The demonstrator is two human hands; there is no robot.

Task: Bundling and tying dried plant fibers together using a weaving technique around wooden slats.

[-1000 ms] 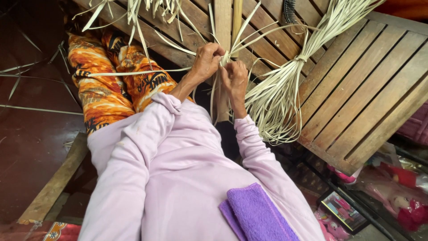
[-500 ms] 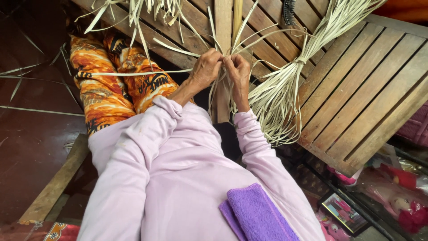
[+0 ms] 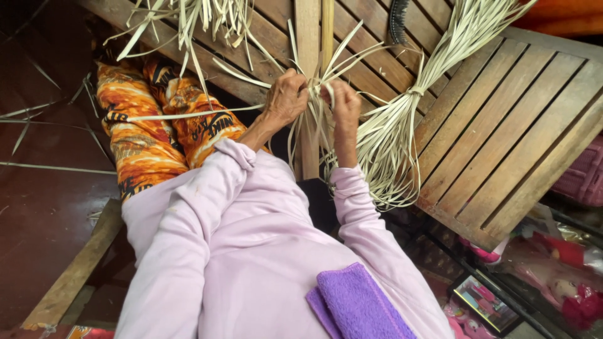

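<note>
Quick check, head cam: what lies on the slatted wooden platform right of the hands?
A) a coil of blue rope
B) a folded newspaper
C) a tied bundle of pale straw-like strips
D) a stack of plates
C: a bundle of pale strips, bound at its middle, fans out over the wooden platform beside the right hand.

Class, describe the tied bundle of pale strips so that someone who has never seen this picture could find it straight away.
Start at the slatted wooden platform filling the upper right. On it, just right of the person's right hand, lies the tied bundle of pale strips. Unlike the loose strips scattered at the top left, it is cinched at the middle and fans out at both ends.
</note>
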